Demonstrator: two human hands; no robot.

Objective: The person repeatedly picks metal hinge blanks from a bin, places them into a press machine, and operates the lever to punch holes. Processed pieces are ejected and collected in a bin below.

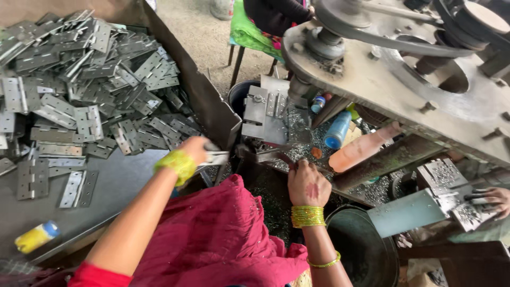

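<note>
Nearest, a crimson cloth (212, 234) covers the person's lap. Above it the left hand (197, 149) is closed on a steel hinge (217, 157), lifted off the edge of the tray (122, 186) and pointed toward the machine — a short carry from the supply. The right hand (307, 183) grips a dark lever (268, 155) at the fixture (268, 114), fingers wrapped over it. A yellow-and-blue tube (36, 236) lies on the tray's near corner. Farther left, the heap of hinges (79, 79) sits within arm's reach. Beyond, a drill spindle (298, 87) hangs below the belt-driven plate (382, 69); bottles (350, 141) lie among shavings — another person's hand (491, 199) works at the right.
</note>
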